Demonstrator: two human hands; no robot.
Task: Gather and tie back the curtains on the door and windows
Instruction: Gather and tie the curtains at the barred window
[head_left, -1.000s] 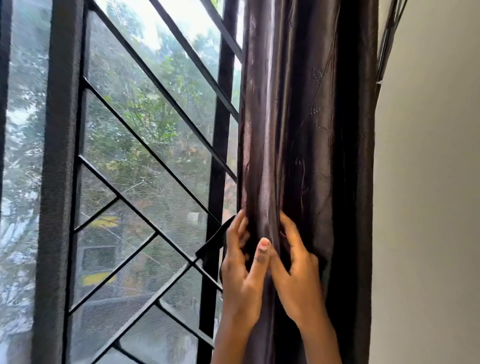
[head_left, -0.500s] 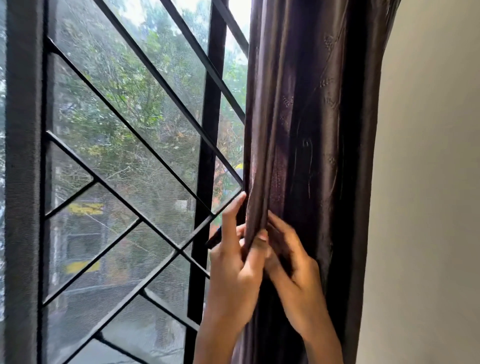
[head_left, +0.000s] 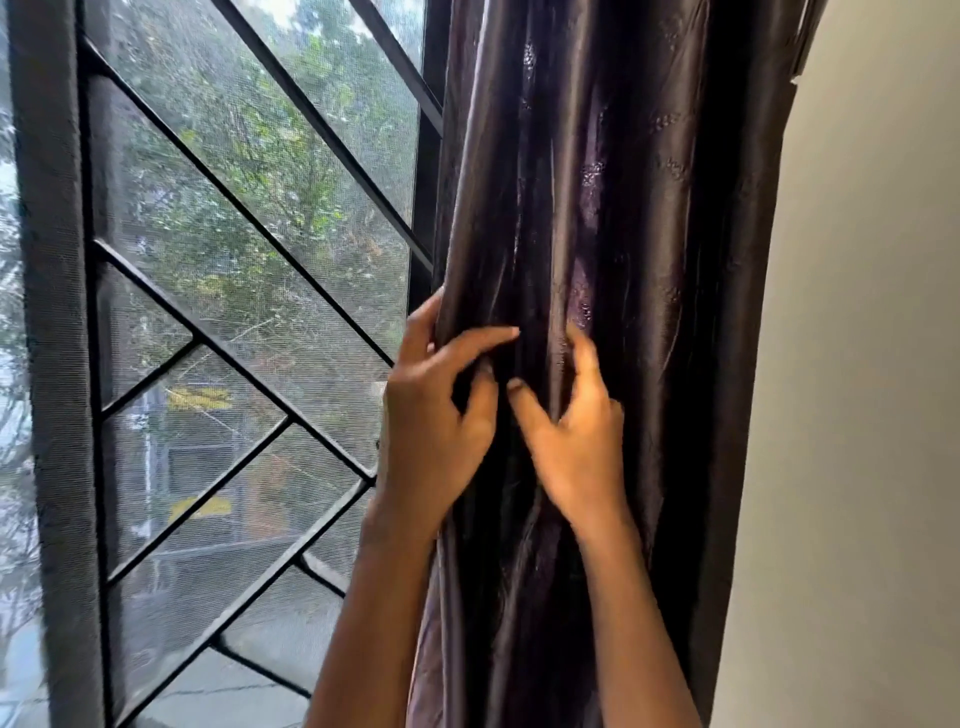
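One dark, glossy curtain (head_left: 623, 182) hangs bunched into a narrow column at the right of the window, beside a pale wall (head_left: 857, 364). Two hands work its middle. The left hand (head_left: 431, 415) curls round the curtain's left edge, thumb across the front, and the right hand (head_left: 571, 431) pinches a fold just beside it, apparently to keep the gathered pleats tight for tying. No tie-back shows. To the left, one black diagonal-barred grille (head_left: 249, 208) fronts green trees.

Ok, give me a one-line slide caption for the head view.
Left hand and right hand gather folds of the dark purple curtain beside a black window grille.
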